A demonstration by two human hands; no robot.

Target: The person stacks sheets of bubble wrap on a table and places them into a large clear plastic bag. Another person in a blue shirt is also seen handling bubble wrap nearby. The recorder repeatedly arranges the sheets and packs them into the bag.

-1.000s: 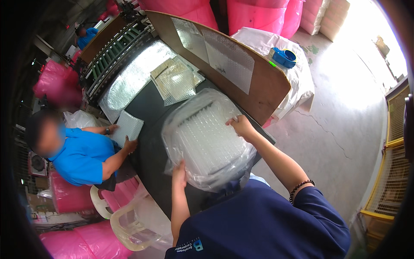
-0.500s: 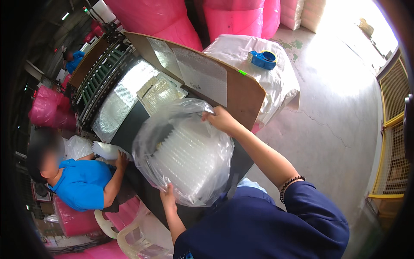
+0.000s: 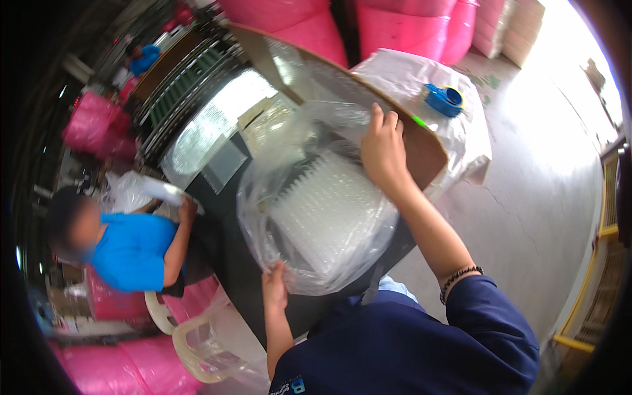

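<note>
A large clear plastic bag (image 3: 260, 217) lies open-mouthed on the dark tabletop before me. Inside it sits a block of white translucent ribbed pieces (image 3: 326, 214), standing in close rows. My left hand (image 3: 274, 288) pinches the bag's film at its near left edge. At the far right side of the bag, my right hand (image 3: 384, 148) has its fingers bent at the film, close to the cardboard panel; its thumb is hidden. The film stretches up toward this hand.
A brown cardboard panel (image 3: 431, 153) stands along the table's far side. Behind it, a blue tape dispenser (image 3: 444, 100) rests on a white-covered surface. Bubble-wrap sheeting (image 3: 220, 115) lies by a roller conveyor (image 3: 181, 92). On the left, a person in blue (image 3: 138, 250) holds a white piece.
My right hand has shifted along the bag's far right edge, its fingers now raised. The left hand keeps its pinch. The whole view has swung, moving the scene rightward.
</note>
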